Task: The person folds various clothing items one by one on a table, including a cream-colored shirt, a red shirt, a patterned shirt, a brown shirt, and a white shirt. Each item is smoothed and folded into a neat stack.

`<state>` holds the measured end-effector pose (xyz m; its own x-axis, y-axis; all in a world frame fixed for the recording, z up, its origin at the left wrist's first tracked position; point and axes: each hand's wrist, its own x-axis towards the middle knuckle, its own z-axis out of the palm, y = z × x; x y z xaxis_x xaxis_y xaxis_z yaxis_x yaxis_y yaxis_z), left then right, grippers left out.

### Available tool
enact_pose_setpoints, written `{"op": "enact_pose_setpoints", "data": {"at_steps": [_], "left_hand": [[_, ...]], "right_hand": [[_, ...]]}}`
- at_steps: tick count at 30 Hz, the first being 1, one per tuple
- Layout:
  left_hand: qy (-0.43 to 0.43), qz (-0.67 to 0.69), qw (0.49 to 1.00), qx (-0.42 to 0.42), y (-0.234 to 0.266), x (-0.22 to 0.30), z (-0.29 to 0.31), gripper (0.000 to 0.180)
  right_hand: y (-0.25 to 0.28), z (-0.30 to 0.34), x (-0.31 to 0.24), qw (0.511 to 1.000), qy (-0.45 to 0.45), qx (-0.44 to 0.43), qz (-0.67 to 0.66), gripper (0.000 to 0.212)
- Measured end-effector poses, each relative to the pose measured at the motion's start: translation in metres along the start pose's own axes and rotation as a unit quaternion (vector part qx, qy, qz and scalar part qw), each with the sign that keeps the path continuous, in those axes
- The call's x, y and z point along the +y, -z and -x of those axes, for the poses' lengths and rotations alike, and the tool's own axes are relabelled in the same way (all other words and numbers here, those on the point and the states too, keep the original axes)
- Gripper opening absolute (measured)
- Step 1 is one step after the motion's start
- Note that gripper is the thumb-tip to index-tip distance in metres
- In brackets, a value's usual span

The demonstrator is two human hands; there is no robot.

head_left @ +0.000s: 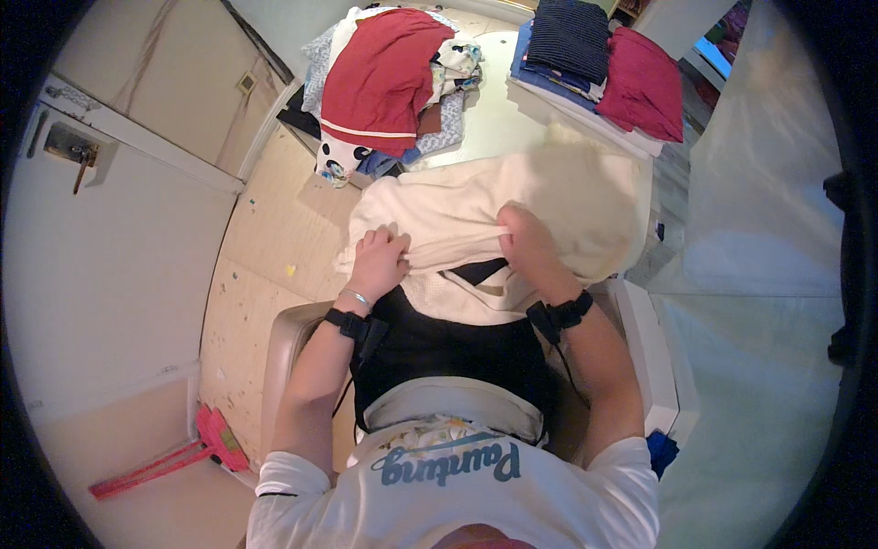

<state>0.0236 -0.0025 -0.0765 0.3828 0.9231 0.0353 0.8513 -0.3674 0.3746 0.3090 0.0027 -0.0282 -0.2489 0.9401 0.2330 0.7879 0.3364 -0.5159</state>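
A cream garment, perhaps a knitted top, lies spread over the near part of the table, and its near edge hangs across my lap. My left hand rests at its left side, with curled fingers pinching a fold of the cloth. Near the garment's middle, my right hand is closed in a fist round a gathered bit of the same cloth. The fabric between both hands is drawn into creases. Dark cloth shows through a gap below my right hand.
A loose heap of clothes with a red piece on top sits at the far left. Folded clothes are stacked at the far right, beside a crimson folded garment. A white door stands left, a pale translucent sheet right.
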Motion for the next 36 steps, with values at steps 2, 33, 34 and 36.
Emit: {"op": "enact_pose_setpoints", "data": {"at_steps": [2,33,34,36], "left_hand": [[-0.038,0.041,0.995,0.082,-0.001,-0.010,-0.005,0.021],[0.151,-0.092,0.983,-0.050,0.006,-0.016,0.025,0.033],[0.146,-0.091,0.985,0.005,0.014,-0.016,0.022,0.032],[0.138,-0.088,0.980,0.113,0.036,-0.016,0.021,0.030]], "right_hand": [[0.000,-0.003,0.000,0.999,-0.028,0.027,0.001,0.014],[-0.032,0.010,0.017,0.952,0.178,-0.111,0.224,0.011],[-0.031,0.005,0.018,0.962,0.143,-0.100,0.208,0.011],[-0.022,-0.006,0.015,0.977,0.119,-0.037,0.171,0.012]]}}
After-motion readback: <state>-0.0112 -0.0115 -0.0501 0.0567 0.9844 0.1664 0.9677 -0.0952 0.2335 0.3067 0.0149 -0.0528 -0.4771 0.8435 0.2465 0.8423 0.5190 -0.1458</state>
